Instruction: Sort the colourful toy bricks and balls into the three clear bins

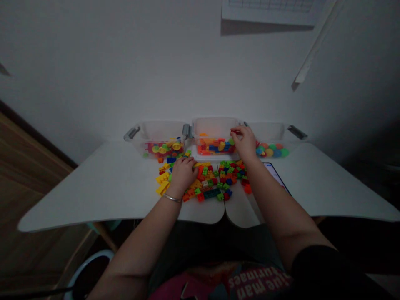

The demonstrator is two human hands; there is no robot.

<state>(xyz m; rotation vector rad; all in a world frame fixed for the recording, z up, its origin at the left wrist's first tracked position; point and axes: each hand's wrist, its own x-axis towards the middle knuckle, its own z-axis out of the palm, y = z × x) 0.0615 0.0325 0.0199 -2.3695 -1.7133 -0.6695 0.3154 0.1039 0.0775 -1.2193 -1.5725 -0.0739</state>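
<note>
A loose pile of colourful toy building bricks (206,183) lies on the white table. My left hand (183,174) rests on the left part of this pile, its fingers apart and bent down over the bricks; the fingertips are partly hidden. Above the right end of the middle clear bin (215,125), my right hand (244,141) is raised with thumb and fingers pinched together. Whatever lies between those fingers is too small and dark to name. Inside the middle bin, orange, blue and yellow pieces (214,148) show through the wall.
A left clear bin (162,127) holds round and mixed coloured pieces. In the right clear bin (268,130) are coloured discs (273,151). A phone (276,177) lies beside my right forearm. The wall stands close behind the bins, and the table (93,187) curves inward at the front.
</note>
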